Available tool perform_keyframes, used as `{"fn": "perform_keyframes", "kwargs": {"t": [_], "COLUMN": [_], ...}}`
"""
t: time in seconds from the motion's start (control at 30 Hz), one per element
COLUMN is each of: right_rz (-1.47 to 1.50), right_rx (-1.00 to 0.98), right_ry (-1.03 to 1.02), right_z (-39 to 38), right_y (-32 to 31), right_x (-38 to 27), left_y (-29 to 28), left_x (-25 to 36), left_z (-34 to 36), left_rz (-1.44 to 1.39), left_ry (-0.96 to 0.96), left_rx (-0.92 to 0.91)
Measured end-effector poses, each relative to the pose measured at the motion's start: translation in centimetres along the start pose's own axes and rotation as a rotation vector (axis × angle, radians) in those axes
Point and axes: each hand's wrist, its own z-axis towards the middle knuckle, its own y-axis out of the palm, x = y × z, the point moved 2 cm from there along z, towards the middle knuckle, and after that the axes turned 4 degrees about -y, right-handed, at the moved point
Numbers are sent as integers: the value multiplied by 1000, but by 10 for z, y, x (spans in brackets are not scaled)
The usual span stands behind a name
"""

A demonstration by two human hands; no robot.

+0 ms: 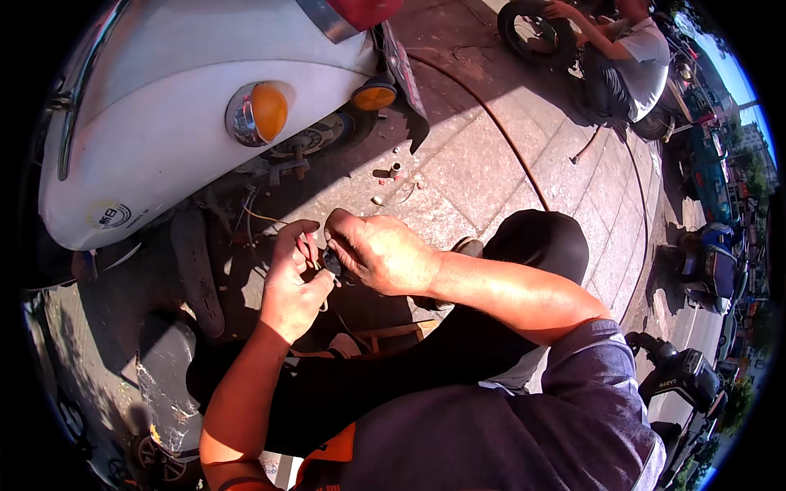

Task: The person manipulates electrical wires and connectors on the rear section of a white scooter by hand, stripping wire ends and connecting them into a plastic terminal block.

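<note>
My left hand (293, 288) is closed on thin red wires (308, 248), which stick out between its thumb and fingers. Close against it, my right hand (388, 252) makes a pinch with thumb and forefinger. A small dark part shows between the two hands, too shaded to name; whether the right fingers hold it or a wire end is hidden. A thin yellow wire (264, 217) runs from under the white scooter (188, 90) toward my left hand. The scooter's rear body, with an orange turn signal (268, 113), stands just beyond my hands to the left.
Small loose parts (396, 170) lie on the paving beyond my hands. A brown hose (499, 127) curves across the ground. At the upper right a person (643, 61) handles a wheel with a black tyre (536, 34). Parked scooters (686, 378) line the right side.
</note>
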Motion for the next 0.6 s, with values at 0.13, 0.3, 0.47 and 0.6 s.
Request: {"fn": "perform_keyframes", "kwargs": {"t": [0.13,0.3,0.47,0.6], "right_rz": [114,211,249,299], "right_rx": [-7,-7,33,111], "right_ry": [30,98,17,41], "right_z": [-2,-5,4,1], "right_y": [0,-3,-7,-1], "right_x": [3,4,-4,5], "left_y": [5,5,-7,2], "left_x": [12,6,-5,-8], "left_z": [-11,-10,-7,-5], "left_rz": [279,415,412,-130], "left_ry": [129,277,490,161], "left_rx": [167,171,294,232]}}
